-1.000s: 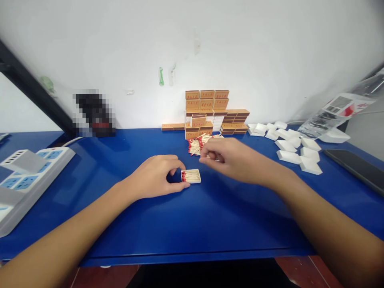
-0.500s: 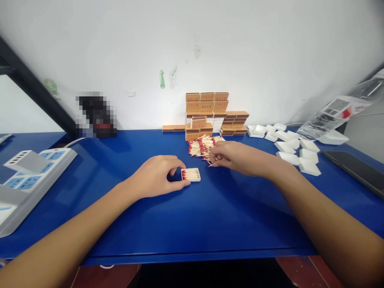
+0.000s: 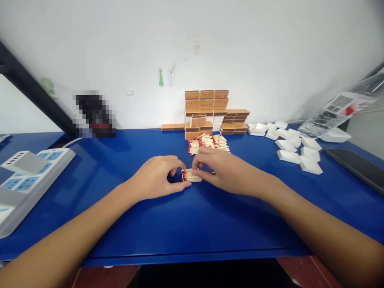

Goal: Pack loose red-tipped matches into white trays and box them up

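Observation:
A small white matchbox tray (image 3: 189, 176) filled with red-tipped matches lies on the blue table (image 3: 192, 224). My left hand (image 3: 157, 176) pinches its left end between thumb and forefinger. My right hand (image 3: 220, 170) is over the tray's right end, fingers curled and pinched, and seems to hold matches that I cannot see clearly. Just beyond lies a loose pile of matches (image 3: 208, 143).
Stacked brown matchboxes (image 3: 210, 114) stand against the white wall. Several empty white trays (image 3: 289, 146) lie at the right, with a dark phone (image 3: 357, 168) and a plastic bag (image 3: 336, 112) beyond. A grey power strip (image 3: 27, 176) sits at the left.
My right hand has drawn back from the loose match pile to the tray's right end. My left hand has stayed on the tray.

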### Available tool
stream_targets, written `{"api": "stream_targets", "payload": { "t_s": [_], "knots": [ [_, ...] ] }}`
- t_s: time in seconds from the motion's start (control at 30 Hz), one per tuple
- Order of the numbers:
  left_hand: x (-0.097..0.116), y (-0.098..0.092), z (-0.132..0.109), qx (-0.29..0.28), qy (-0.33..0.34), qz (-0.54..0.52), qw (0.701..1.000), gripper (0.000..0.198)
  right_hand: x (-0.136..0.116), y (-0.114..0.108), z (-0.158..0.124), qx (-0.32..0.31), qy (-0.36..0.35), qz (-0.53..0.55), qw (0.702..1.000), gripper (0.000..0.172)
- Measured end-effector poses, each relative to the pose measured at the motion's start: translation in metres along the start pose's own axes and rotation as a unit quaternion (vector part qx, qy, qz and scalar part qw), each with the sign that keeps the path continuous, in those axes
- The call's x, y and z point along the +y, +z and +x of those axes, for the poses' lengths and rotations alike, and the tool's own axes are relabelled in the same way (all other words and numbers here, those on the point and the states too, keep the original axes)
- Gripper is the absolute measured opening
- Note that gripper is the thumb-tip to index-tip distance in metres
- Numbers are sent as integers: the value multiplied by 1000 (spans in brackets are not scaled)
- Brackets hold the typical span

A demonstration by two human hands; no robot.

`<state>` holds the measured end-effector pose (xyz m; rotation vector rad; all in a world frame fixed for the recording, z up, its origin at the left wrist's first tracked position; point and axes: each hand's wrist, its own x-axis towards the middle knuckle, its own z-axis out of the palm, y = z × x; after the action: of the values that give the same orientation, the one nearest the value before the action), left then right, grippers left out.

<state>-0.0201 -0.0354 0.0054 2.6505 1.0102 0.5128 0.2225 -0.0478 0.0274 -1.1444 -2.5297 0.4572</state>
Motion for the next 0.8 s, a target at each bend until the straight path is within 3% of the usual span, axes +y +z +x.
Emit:
{"api": "stream_targets", "payload": {
  "t_s": [0.13,0.23,0.33,0.47,0.53,0.7,0.8],
  "knots": [
    [1,-2,-1,28,-1,-20,999,27,21,-27,-4,47,36,-58,997,16],
    [0,-3,-1,41,-11,-24,999,27,39,-43,-10,-33,76,-65,994,11],
    [-3,-1,0,9,-19,-13,1000,29,47,-44,-14,-139,106,-44,984,13],
    [-4,0,0,-4,-15,-4,1000,30,37,-38,-14,-193,126,-4,973,9],
    [-3,0,0,-2,-12,-5,1000,29,29,-36,-12,-173,108,16,979,11],
    [0,1,-1,-3,-7,-14,1000,28,6,-17,-4,-26,9,36,999,9],
    [0,2,-1,5,10,-12,1000,28,-3,-2,-2,-15,-3,23,1000,5]
  ]
}}
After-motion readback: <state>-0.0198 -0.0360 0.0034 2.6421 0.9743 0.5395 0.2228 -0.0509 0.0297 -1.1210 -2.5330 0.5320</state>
